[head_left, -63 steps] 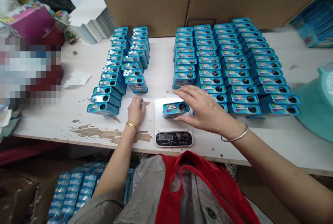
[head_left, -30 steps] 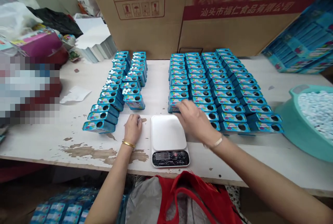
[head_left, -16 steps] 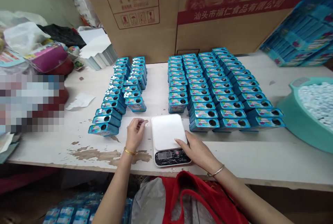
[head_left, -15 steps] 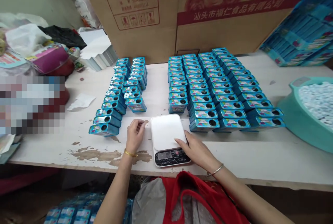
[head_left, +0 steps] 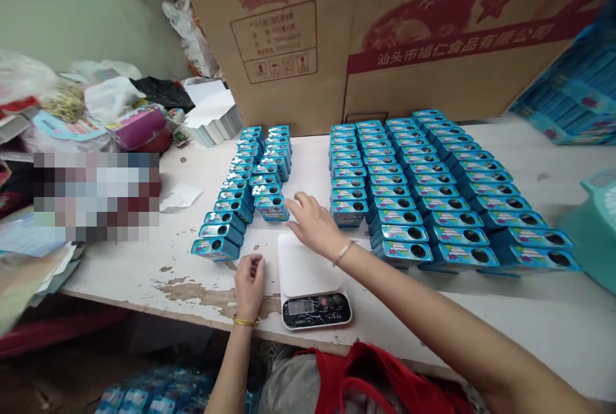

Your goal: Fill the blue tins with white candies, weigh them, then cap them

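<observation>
right hand [head_left: 312, 223] above kitchen scale [head_left: 301, 266] (open)

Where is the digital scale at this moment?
In the head view, the digital kitchen scale sits near the front edge of the table, just right of the left hand, with the right hand just beyond its far end.

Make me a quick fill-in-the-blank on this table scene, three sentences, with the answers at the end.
1. The bangle on the left hand is ____ in colour.
2. The right hand reaches toward the blue tins, just past the far edge of the ____.
3. The teal basin is cut off at the ____ edge of the view.

Missing words: gold; scale; right.
</observation>
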Demonstrator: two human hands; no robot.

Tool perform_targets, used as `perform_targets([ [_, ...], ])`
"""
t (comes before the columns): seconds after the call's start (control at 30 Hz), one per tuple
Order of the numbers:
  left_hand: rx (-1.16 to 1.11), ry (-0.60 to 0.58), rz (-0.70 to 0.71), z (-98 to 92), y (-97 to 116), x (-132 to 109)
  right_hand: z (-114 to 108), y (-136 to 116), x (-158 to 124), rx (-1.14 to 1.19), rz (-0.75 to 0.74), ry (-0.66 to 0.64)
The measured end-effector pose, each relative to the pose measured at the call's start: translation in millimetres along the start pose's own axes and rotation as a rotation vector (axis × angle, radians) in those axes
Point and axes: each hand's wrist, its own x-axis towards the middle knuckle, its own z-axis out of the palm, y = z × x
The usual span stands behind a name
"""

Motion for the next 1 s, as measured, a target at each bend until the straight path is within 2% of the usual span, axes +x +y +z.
perform_targets([
  [0.13,0.021,0.007,0.018,1.1,-3.0,-6.1,34.9,-2.2,50.3,0.0,-0.066,-0.035],
  [0.2,0.023,0.005,0.021,1.8,-3.3,-7.4,47.7,-0.8,58.6,0.008,-0.079,-0.055],
  [0.27,0.019,0.003,0.022,2.4,-3.3,-8.4,49.1,2.4,57.2,0.022,-0.098,-0.071],
  [0.33,0.008,-0.001,0.022,2.9,-3.2,-9.3,37.7,7.5,48.3,0.043,-0.127,-0.08],
  [0.4,-0.006,-0.004,0.02,3.6,-3.3,-10.0,16.7,14.2,33.9,0.079,-0.162,-0.068],
  [0.5,-0.025,-0.01,0.02,4.7,-3.0,-10.0,-18.2,25.4,4.6,0.262,-0.279,0.023],
  [0.6,-0.038,-0.016,0.024,5.5,-2.0,-9.0,-38.2,33.9,-27.1,0.281,-0.311,0.011],
  [0.67,-0.039,-0.015,0.029,5.9,-0.9,-8.1,-39.1,36.5,-44.9,0.291,-0.308,-0.025],
  [0.77,-0.033,-0.014,0.041,6.5,0.5,-7.0,-28.9,36.6,-61.9,0.331,-0.293,-0.059],
  [0.9,-0.024,-0.016,0.052,7.7,0.2,-6.7,-15.3,33.4,-71.4,0.384,-0.249,-0.106],
  [1.0,-0.016,-0.021,0.053,8.9,-1.0,-7.2,-13.7,31.7,-77.3,0.398,-0.212,-0.149],
])
